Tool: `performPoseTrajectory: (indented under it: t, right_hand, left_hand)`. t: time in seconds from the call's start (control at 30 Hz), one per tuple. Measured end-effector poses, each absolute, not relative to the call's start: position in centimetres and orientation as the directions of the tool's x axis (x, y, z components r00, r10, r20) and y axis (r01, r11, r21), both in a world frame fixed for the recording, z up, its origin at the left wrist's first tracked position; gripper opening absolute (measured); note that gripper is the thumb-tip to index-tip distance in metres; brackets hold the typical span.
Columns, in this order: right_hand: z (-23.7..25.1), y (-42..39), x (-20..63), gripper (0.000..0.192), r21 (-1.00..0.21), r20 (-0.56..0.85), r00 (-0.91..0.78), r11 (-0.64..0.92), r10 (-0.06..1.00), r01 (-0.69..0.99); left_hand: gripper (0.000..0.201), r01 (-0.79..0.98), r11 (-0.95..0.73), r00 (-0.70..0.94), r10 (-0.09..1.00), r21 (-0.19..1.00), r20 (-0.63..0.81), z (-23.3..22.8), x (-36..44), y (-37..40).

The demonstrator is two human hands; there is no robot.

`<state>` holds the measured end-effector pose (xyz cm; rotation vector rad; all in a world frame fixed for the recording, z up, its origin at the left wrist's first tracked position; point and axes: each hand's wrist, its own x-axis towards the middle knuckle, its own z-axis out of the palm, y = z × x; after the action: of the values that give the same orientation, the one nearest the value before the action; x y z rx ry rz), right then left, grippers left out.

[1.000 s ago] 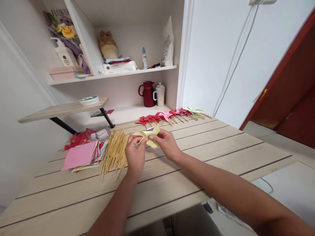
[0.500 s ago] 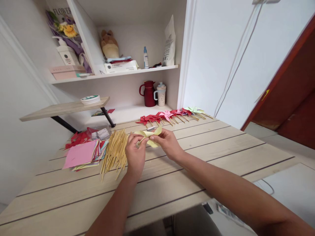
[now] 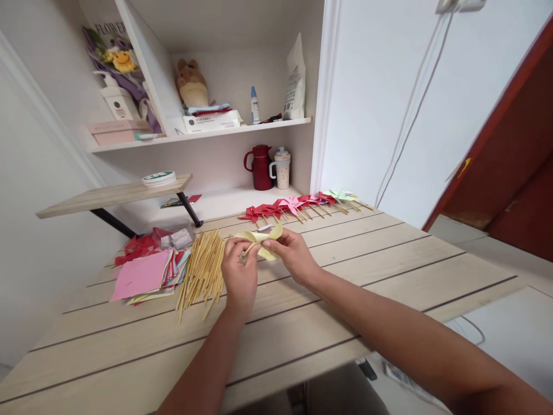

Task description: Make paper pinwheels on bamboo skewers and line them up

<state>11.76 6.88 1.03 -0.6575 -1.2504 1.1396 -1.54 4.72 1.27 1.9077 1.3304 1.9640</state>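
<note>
Between my two hands is a pale yellow paper pinwheel (image 3: 271, 234), its blades curled, held above the table. My left hand (image 3: 240, 271) is closed with its fingertips pinching the pinwheel's left side near the middle. From the right, my right hand (image 3: 294, 252) pinches the paper with thumb and fingers. The pinwheel's centre is partly hidden by my fingertips. Close to my left hand lies a heap of thin wooden sticks (image 3: 202, 271). Left of the sticks is a stack of coloured paper squares (image 3: 142, 274), pink on top.
Finished-looking red, pink and green pinwheels (image 3: 291, 204) on sticks line the table's back edge. Red paper pieces (image 3: 140, 248) and a clear plastic packet (image 3: 177, 237) lie at the left. A small raised shelf (image 3: 108, 196) stands behind them. A red jug (image 3: 261, 167) and a cup (image 3: 282, 169) stand at the back.
Both hands keep their pinch on the yellow pinwheel, with only a very slight shift of the fingers. The view has tilted a little.
</note>
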Motion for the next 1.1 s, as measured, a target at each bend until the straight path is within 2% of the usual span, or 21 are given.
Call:
performPoseTrajectory:
  t: [0.17,0.57,0.67,0.87,0.97,1.1]
  right_hand:
    - [1.09,6.85,11.89,0.027,-0.886,0.387,-0.077,0.348,0.919,-0.306]
    - [1.04,7.03,12.12,0.025,-0.882,0.417,-0.088,0.38,0.905,-0.277]
    - [1.07,6.95,12.16,0.022,-0.88,0.446,-0.074,0.422,0.892,-0.218]
    - [1.05,6.8,12.27,0.015,-0.846,0.533,-0.002,0.533,0.846,0.006]
    - [1.1,6.82,12.24,0.015,-0.854,0.518,0.004,0.518,0.855,-0.045]
    - [1.06,7.02,12.18,0.019,-0.875,0.454,-0.039,0.437,0.89,-0.207]
  left_hand:
    - [0.012,0.493,-0.609,-0.219,0.604,0.621,0.767,1.1,-1.57,4.81]
    - [0.01,0.564,-0.654,-0.15,0.519,0.504,0.841,0.96,-1.98,4.8]
    - [0.01,0.591,-0.658,-0.135,0.489,0.466,0.862,0.79,-2.08,4.96]
    - [0.009,0.618,-0.691,-0.095,0.409,0.375,0.908,0.36,-1.63,5.12]
    - [0.007,0.598,-0.681,-0.133,0.436,0.423,0.89,0.46,-1.38,4.93]
    - [0.008,0.558,-0.623,-0.187,0.549,0.548,0.815,0.76,-1.5,4.73]
